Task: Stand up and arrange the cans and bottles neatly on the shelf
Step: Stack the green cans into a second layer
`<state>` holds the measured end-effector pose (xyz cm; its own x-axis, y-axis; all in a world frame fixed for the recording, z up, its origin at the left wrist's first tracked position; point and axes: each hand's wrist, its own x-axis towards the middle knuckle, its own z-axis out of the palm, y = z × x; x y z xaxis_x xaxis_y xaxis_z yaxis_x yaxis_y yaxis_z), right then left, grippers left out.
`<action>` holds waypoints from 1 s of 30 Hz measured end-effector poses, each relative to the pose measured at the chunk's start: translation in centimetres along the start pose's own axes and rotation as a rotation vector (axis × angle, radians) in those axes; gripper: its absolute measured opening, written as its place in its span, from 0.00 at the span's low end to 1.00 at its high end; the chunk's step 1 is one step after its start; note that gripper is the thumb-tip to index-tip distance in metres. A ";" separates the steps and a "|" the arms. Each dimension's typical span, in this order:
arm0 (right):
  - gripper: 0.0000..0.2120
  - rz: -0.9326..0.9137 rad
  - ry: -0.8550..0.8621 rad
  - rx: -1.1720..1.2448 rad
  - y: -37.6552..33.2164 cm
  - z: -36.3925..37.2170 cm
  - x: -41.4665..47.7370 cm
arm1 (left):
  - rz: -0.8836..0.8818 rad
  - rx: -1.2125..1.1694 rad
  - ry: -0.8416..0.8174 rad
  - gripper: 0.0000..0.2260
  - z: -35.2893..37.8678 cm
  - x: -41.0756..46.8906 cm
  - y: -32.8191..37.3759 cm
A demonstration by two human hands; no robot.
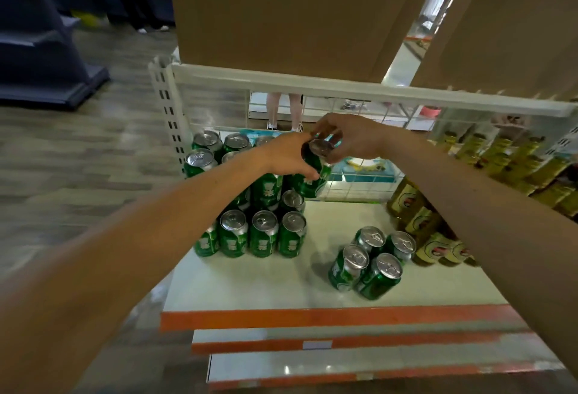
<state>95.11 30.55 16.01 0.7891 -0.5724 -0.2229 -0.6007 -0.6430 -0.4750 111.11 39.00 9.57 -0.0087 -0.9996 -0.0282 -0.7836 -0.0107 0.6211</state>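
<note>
Both hands meet over the stack of green cans at the back left of the white shelf (328,231). My left hand (287,156) grips the side of a tilted green can (316,178) on the upper layer. My right hand (350,140) pinches the top rim of a can just behind it; whether that is the same can I cannot tell. Several green cans (250,234) stand upright in rows below. A loose cluster of green cans (369,262) stands at the front right, leaning slightly. Yellow bottles (416,221) line the right side.
A white shelf rail (344,87) with large cardboard boxes (281,9) on it hangs just above my hands. A wire grid (359,181) backs the shelf. Orange-edged lower shelves (312,318) stick out in front. A person's legs (284,112) show behind the grid.
</note>
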 end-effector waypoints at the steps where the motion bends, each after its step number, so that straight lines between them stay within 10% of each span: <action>1: 0.31 0.007 0.002 0.000 -0.1 0.4 0.3 | -0.010 0.035 0.007 0.31 0.0 -0.2 -0.3; 11: 0.31 0.051 0.015 -0.045 1.3 3.0 1.5 | -0.128 0.508 0.218 0.41 3.2 -0.3 -3.2; 30: 0.25 0.357 -0.141 -0.166 7.3 6.1 -0.6 | -0.109 0.595 0.369 0.35 4.9 -1.8 -2.1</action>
<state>91.08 29.32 7.49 0.5304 -0.7067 -0.4682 -0.8432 -0.4967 -0.2055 109.71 40.99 4.52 0.2179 -0.9387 0.2670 -0.9754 -0.1998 0.0936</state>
